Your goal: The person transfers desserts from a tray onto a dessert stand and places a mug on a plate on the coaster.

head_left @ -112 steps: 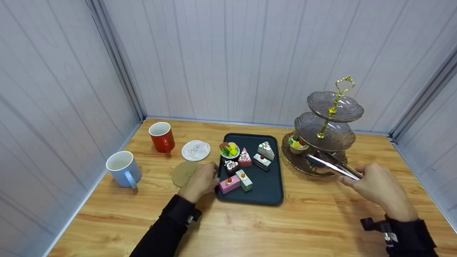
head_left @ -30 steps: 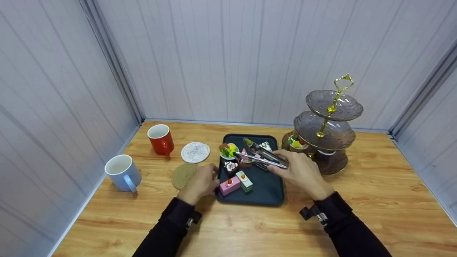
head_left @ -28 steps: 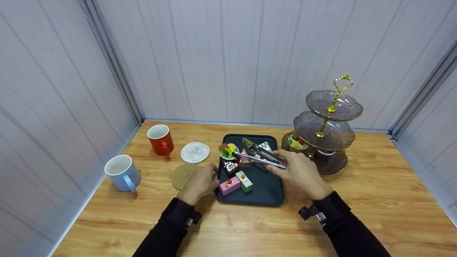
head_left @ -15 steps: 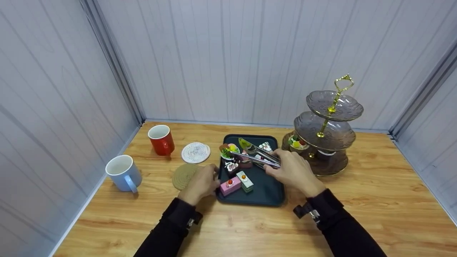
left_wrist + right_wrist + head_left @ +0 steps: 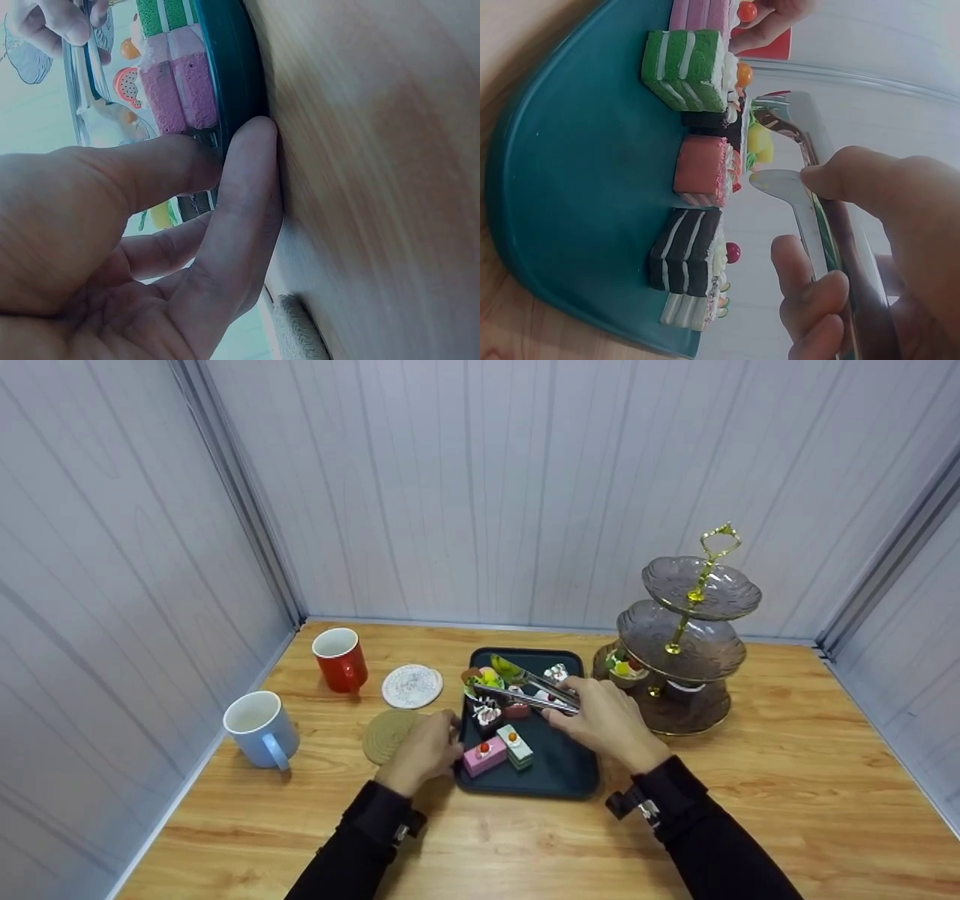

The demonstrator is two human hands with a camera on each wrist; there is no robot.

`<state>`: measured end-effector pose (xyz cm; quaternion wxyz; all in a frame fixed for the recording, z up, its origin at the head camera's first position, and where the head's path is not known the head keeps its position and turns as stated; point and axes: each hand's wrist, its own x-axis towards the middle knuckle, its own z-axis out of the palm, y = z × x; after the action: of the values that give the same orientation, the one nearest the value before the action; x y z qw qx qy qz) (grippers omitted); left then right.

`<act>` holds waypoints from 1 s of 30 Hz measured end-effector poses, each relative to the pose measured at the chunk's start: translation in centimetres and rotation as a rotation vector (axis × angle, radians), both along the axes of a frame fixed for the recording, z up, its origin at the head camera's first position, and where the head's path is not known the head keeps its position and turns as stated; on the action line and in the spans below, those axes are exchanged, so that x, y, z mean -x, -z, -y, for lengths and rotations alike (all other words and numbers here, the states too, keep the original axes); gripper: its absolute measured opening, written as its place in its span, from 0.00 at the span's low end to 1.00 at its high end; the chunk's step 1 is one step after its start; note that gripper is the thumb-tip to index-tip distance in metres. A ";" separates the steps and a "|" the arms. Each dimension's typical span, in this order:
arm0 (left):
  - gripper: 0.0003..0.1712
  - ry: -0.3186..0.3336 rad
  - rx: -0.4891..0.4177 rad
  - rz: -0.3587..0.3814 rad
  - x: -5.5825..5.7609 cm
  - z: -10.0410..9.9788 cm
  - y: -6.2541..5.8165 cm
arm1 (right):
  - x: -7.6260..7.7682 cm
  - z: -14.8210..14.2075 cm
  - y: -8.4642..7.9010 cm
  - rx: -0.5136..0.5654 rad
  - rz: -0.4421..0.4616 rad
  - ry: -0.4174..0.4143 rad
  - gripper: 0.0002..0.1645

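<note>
My left hand [image 5: 424, 750] pinches the left rim of the dark green tray [image 5: 559, 780] between thumb and fingers. My right hand [image 5: 604, 720] grips metal tongs [image 5: 855, 262], their arms spread apart. In the head view the tong tips overlap the fruit-topped tart [image 5: 493, 678] at the tray's back left. Nearer stand a chocolate cake with cream [image 5: 486, 715], a pink layered cake [image 5: 485, 757] and a green layered cake [image 5: 516, 748]. A pink cake wedge [image 5: 700, 163] and a dark layered cake [image 5: 688, 255] show below the tongs in the right wrist view.
A three-tier stand [image 5: 705, 712] is right of the tray, with a fruit tart [image 5: 624, 667] on its bottom tier. To the left are a red mug [image 5: 339, 664], a light blue mug [image 5: 261, 731], a white coaster [image 5: 412, 686] and a woven coaster [image 5: 384, 733].
My right hand has brought the tongs from the stand over to the tray, then slightly further left toward the fruit-topped tart. My left hand stays at the tray's rim.
</note>
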<state>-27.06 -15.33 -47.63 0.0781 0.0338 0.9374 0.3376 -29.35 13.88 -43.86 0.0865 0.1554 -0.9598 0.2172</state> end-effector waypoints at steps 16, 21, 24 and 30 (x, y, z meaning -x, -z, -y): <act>0.19 0.031 -0.022 -0.052 -0.3 0.1 0.0 | 0.6 0.6 0.3 -0.018 -0.004 0.012 0.32; 0.19 0.025 -0.018 -0.041 -0.4 0.1 0.0 | 0.7 0.9 0.4 -0.011 0.025 0.015 0.33; 0.19 0.023 -0.009 -0.038 -0.4 0.0 0.0 | 0.8 1.1 0.5 -0.013 0.035 0.022 0.34; 0.21 0.008 -0.013 -0.012 -0.3 -0.1 0.0 | 1.1 1.5 0.5 -0.007 0.033 0.027 0.33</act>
<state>-26.75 -15.28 -47.61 0.0738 0.0401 0.9356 0.3430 -30.45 12.42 -44.33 0.0729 0.1393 -0.9638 0.2152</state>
